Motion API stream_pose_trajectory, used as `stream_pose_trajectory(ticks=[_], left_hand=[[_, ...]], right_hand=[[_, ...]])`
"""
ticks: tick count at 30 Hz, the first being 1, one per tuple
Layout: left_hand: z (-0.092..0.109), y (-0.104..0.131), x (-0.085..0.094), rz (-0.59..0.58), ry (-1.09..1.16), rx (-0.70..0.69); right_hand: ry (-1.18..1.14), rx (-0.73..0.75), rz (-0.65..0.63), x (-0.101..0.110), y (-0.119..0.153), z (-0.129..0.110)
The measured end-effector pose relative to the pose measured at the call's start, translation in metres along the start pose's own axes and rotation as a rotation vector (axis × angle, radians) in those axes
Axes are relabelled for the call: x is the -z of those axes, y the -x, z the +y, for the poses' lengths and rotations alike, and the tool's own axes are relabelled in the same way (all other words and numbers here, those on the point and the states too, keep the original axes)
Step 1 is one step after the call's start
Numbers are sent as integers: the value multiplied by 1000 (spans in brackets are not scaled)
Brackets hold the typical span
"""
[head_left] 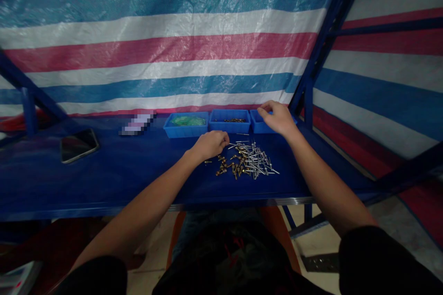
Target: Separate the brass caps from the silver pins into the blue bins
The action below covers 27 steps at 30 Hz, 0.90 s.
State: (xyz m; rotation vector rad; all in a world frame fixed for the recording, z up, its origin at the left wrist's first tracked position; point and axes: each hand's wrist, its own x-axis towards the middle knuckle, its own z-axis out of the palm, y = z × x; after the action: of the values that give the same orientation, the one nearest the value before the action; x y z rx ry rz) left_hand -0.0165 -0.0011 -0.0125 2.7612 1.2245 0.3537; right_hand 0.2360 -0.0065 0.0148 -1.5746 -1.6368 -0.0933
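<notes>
On the blue table lies a loose pile of silver rivet-like pins (258, 160), with brass-coloured fittings (236, 164) along its left side. My left hand (212, 144) is at the pile's upper left, its fingers closed around a thin silver pin (232, 146) that points right. Over the right blue bin (256, 122) hangs my right hand (275, 116), thumb and forefinger curved toward each other; whether something small is between them cannot be made out. The middle blue bin (229, 126) contains brass-coloured pieces. Green material fills part of the left blue bin (185, 132).
A phone (79, 144) lies on the table (138, 179) at the left, near a pixelated flat item (138, 122). Blue metal frame posts (308, 101) and a striped plastic sheet (166, 50) stand behind and to the right.
</notes>
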Motion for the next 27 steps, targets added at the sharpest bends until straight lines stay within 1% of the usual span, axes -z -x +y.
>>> stream_pose_trajectory(ticks=[2, 4, 5, 8, 11, 16, 20, 27], left_hand=[[-5, 0, 3, 25, 24, 46], [-9, 0, 8, 58, 53, 68], [-11, 0, 10, 76, 68, 67], [-12, 0, 16, 125, 108, 53], [-9, 1, 19, 158, 145, 53], [-7, 0, 17, 169, 167, 74], [-6, 0, 17, 190, 167, 60], [-2, 2, 20, 199, 204, 28]], right_hand=[[-47, 96, -90, -9, 9, -19], [-74, 221, -168, -20, 20, -35], [-82, 279, -219, -26, 25, -42], [-80, 360, -292, -40, 36, -53], [-91, 381, -307, -43, 39, -54], [-146, 383, -261, -39, 37, -53], [-127, 389, -264, -39, 37, -53], [-88, 353, -255, -39, 35, -53]])
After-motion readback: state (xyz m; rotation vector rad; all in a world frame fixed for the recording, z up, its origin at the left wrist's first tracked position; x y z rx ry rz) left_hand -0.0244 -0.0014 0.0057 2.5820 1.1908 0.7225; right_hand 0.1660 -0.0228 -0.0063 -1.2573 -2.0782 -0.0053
